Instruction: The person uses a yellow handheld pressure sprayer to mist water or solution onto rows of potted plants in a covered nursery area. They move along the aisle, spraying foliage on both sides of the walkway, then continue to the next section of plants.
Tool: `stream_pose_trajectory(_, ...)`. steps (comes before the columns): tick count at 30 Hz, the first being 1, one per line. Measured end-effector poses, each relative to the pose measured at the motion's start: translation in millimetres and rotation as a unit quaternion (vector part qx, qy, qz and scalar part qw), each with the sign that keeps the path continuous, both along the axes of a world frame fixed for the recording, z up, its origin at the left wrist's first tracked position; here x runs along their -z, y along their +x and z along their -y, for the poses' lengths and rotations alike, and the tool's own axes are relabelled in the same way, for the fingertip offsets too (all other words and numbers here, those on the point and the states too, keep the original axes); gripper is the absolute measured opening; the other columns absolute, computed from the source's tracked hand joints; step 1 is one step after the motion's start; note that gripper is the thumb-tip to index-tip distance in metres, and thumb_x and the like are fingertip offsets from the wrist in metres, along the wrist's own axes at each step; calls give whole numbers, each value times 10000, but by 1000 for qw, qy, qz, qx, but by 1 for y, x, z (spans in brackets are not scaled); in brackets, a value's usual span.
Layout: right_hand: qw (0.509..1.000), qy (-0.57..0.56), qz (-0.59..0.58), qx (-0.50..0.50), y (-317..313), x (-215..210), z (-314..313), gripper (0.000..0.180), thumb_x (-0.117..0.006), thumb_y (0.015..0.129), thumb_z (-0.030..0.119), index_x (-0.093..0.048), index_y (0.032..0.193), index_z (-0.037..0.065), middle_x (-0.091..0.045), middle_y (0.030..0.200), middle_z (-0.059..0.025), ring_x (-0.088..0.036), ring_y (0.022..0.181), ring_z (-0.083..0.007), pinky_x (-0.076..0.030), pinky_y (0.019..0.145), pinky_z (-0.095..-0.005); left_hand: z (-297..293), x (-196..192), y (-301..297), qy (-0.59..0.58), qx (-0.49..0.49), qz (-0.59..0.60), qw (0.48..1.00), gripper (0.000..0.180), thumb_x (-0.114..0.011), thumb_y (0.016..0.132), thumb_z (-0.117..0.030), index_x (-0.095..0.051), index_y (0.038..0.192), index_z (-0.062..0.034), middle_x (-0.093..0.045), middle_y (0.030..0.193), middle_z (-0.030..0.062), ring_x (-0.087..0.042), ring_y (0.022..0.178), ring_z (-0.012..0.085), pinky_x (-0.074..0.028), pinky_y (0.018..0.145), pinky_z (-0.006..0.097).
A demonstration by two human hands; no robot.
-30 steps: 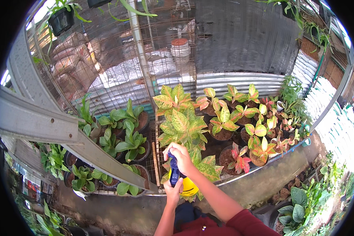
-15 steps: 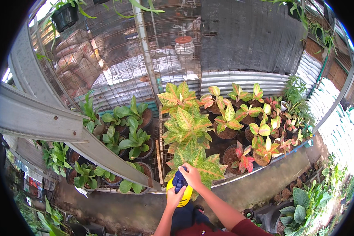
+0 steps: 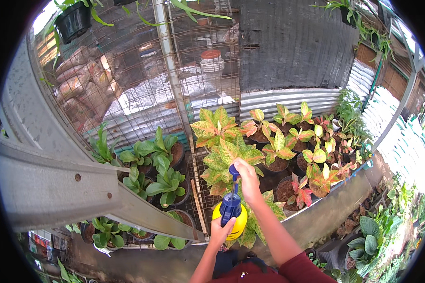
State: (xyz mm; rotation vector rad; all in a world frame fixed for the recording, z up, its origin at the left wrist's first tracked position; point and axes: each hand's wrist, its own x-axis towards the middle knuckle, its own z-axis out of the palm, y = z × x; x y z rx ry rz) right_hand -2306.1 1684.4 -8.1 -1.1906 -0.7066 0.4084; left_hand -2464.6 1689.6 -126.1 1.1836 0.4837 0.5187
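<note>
A yellow pump sprayer with a dark blue head is held upright in front of me. Its plunger rod stands drawn out above the head, and my right hand is closed around the blue knob on top. My left hand grips the sprayer's blue head on its near left side. Just behind and beside the sprayer grow leafy plants with green, yellow and pink leaves. Some of the foliage is hidden by my right forearm and the sprayer.
A grey metal post slants in close on my left. Beyond it stand potted green plants on a wire-mesh bench. Red and yellow potted plants fill the bench's right side. A wire grid and corrugated sheet close off the back.
My right hand has risen, drawing the pump knob and rod up out of the sprayer head. My left hand still holds the head. The view has shifted slightly.
</note>
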Motion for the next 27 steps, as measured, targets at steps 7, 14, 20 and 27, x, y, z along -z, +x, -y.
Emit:
stream_pose_trajectory(7,973,16,-184,-135,-35,-1,-14,398,-372,915,390,-482,739,51,-438,567,-30,-441,502,-153,-462,674,-347,-39,2,-20,54,10,-18,998,225,-652,838,-187,-565,687,-46,-485,560,-48,-409,467,28,-316,430,200)
stream_pose_trajectory(14,959,48,-229,-157,-70,29,11,285,-394,931,315,-458,817,61,-412,585,-20,-378,506,-120,-359,542,-271,-20,23,-66,105,-25,-65,992,190,-675,816,-174,-661,868,9,-584,701,-37,-485,614,35,-427,572,222)
stream_pose_trajectory(20,947,33,-285,-144,-102,24,43,205,-449,917,262,-456,857,66,-450,623,-48,-429,538,-154,-414,586,-311,14,24,-103,71,-5,-60,996,199,-653,836,-170,-586,716,-27,-501,558,-45,-427,470,29,-328,434,205)
stream_pose_trajectory(27,958,57,-263,-105,-107,38,59,180,-446,914,250,-455,854,79,-435,594,-39,-430,537,-155,-404,590,-298,30,22,-104,23,51,-22,998,288,-634,855,-179,-501,626,-65,-458,515,-40,-384,419,30,-277,397,203)
